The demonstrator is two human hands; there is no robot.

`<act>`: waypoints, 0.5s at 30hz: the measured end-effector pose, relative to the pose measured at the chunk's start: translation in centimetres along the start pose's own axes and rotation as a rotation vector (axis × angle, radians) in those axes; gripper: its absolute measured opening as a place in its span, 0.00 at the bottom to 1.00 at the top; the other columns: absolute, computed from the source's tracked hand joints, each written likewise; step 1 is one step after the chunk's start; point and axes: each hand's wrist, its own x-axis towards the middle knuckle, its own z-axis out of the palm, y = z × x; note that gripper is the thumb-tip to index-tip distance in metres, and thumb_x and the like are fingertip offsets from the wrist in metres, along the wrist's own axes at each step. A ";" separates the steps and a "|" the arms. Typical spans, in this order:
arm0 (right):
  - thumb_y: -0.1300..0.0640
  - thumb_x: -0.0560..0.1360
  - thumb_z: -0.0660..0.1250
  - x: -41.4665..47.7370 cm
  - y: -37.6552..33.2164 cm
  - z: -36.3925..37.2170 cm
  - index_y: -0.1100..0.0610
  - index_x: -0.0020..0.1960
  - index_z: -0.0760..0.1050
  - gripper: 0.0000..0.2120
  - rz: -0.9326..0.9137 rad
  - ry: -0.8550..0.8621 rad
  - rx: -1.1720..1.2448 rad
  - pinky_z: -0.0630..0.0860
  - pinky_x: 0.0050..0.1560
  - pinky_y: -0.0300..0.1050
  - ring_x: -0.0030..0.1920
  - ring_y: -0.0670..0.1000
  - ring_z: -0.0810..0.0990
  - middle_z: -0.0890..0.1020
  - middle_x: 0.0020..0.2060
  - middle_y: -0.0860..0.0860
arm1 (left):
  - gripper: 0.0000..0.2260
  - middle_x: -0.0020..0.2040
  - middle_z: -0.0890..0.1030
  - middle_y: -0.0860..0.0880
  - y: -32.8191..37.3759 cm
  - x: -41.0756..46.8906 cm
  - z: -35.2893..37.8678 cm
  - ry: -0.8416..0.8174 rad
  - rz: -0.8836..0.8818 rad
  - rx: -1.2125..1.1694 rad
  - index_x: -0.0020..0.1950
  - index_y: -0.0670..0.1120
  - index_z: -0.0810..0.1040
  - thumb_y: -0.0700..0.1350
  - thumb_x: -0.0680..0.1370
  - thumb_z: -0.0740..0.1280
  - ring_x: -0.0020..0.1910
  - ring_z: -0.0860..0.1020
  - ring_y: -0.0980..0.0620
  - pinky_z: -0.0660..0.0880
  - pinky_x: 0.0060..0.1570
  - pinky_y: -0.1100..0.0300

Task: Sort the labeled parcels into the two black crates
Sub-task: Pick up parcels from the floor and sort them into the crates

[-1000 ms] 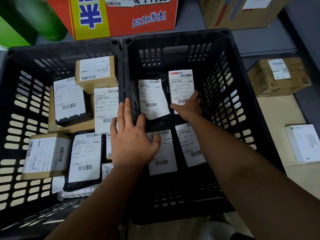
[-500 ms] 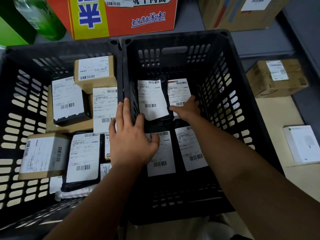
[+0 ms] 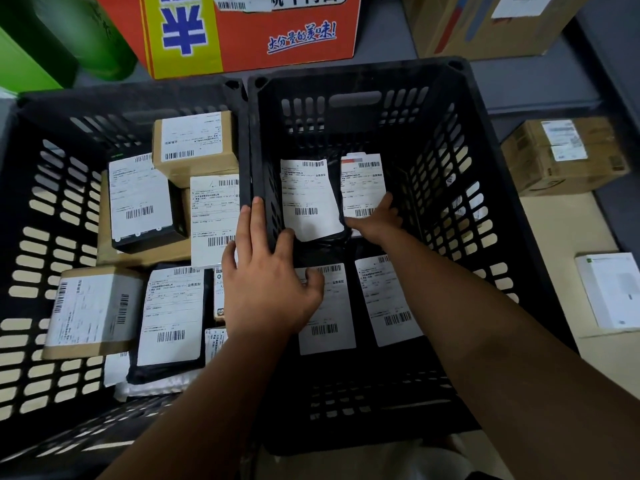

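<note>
Two black crates stood side by side, the left crate (image 3: 45, 188) holding brown boxes and black bags with white labels, the right crate (image 3: 460, 188) holding four black bags laid two by two. The left hand (image 3: 266, 282) rested on the shared rim between the crates. Its fingers lay straight across the wall toward the far side, the thumb hung on the right crate's side, and it held nothing.

The right hand (image 3: 375, 220) reached down into the right crate and lay on the far right parcel (image 3: 363, 181). Its fingers were spread and fairly straight over the near end of the label, and it looked to be pressing rather than pinching. Whether the thumb was tucked under the bag's edge could not be told.

That parcel lay just beside the far left parcel (image 3: 308, 195). Its long axis ran near to far, so the right hand met it at its near short end, with the rest stretching away from the person. The right hand was touching it and the left hand was well apart, so any final nudge would probably be a push straight away along that axis.

A labeled brown box (image 3: 561, 157) and a white box (image 3: 609, 289) lay outside, right of the right crate. The right arm was nearer to both.
</note>
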 end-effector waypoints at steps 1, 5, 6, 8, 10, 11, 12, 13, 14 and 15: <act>0.37 0.66 0.76 0.1 0.0 -0.2 0.50 0.80 0.39 0.59 -0.005 -0.012 0.014 0.64 0.72 0.61 0.74 0.62 0.61 0.60 0.75 0.58 | 0.28 0.82 0.43 0.45 0.0 0.0 0.0 0.001 0.001 0.006 0.69 0.51 0.71 0.62 0.73 0.58 0.80 0.41 0.47 0.53 0.75 0.43; 0.43 0.76 0.67 0.3 -0.1 -1.4 0.53 0.77 0.59 0.35 -0.054 0.064 0.137 0.73 0.66 0.54 0.66 0.59 0.75 0.73 0.70 0.55 | 0.27 0.82 0.41 0.45 0.0 0.1 0.0 -0.014 0.007 0.038 0.69 0.52 0.70 0.62 0.74 0.58 0.80 0.40 0.46 0.51 0.76 0.42; 0.44 0.77 0.65 0.1 -0.4 -2.0 0.54 0.75 0.62 0.30 -0.070 0.104 0.144 0.75 0.64 0.54 0.63 0.58 0.77 0.76 0.67 0.54 | 0.27 0.82 0.41 0.45 0.0 0.1 0.0 -0.015 0.007 0.040 0.69 0.52 0.70 0.62 0.74 0.59 0.80 0.39 0.46 0.50 0.76 0.42; 0.44 0.77 0.63 -0.9 -1.4 -3.5 0.53 0.74 0.65 0.27 -0.113 0.147 0.140 0.77 0.62 0.56 0.61 0.58 0.79 0.77 0.65 0.53 | 0.26 0.82 0.40 0.45 -0.1 0.1 -0.1 -0.021 0.007 0.035 0.70 0.52 0.69 0.62 0.74 0.58 0.80 0.39 0.47 0.50 0.76 0.41; 0.45 0.77 0.62 -2.3 -2.6 -5.5 0.52 0.72 0.66 0.25 -0.182 0.164 0.110 0.78 0.61 0.55 0.60 0.57 0.79 0.77 0.65 0.52 | 0.26 0.82 0.39 0.46 -0.1 0.0 -0.1 -0.030 0.006 0.027 0.70 0.52 0.68 0.62 0.75 0.58 0.80 0.38 0.47 0.50 0.76 0.41; 0.45 0.77 0.62 -3.4 -3.3 -6.6 0.51 0.72 0.67 0.25 -0.239 0.165 0.090 0.78 0.61 0.55 0.60 0.57 0.79 0.77 0.64 0.52 | 0.26 0.82 0.39 0.46 -0.1 -0.1 -0.1 -0.032 0.006 0.026 0.70 0.52 0.68 0.61 0.75 0.58 0.80 0.38 0.47 0.50 0.76 0.41; 0.45 0.76 0.63 -4.5 -4.1 -7.8 0.51 0.72 0.66 0.27 -0.300 0.160 0.058 0.77 0.62 0.56 0.61 0.57 0.78 0.77 0.64 0.53 | 0.26 0.82 0.39 0.46 -0.1 -0.1 -0.1 -0.035 0.005 0.027 0.71 0.52 0.68 0.61 0.75 0.58 0.80 0.38 0.47 0.50 0.75 0.41; 0.44 0.75 0.64 -5.7 -4.7 -9.2 0.50 0.73 0.66 0.28 -0.364 0.159 0.010 0.76 0.63 0.57 0.62 0.58 0.77 0.77 0.65 0.54 | 0.26 0.82 0.38 0.45 -0.1 -0.2 -0.1 -0.041 0.005 0.031 0.71 0.52 0.68 0.61 0.76 0.58 0.80 0.38 0.47 0.50 0.75 0.40; 0.44 0.75 0.64 -7.2 -5.4 -10.7 0.50 0.74 0.64 0.30 -0.426 0.161 -0.055 0.75 0.64 0.57 0.64 0.59 0.76 0.75 0.67 0.55 | 0.27 0.81 0.37 0.45 -0.1 -0.2 -0.2 -0.052 0.008 0.045 0.72 0.52 0.67 0.62 0.76 0.57 0.80 0.37 0.46 0.50 0.75 0.40; 0.45 0.76 0.65 -8.6 -5.9 -12.2 0.50 0.76 0.62 0.31 -0.482 0.167 -0.123 0.73 0.66 0.58 0.66 0.60 0.74 0.73 0.69 0.56 | 0.27 0.81 0.36 0.44 0.0 -0.3 -0.4 -0.069 0.011 0.065 0.73 0.52 0.66 0.62 0.76 0.57 0.80 0.36 0.45 0.50 0.75 0.40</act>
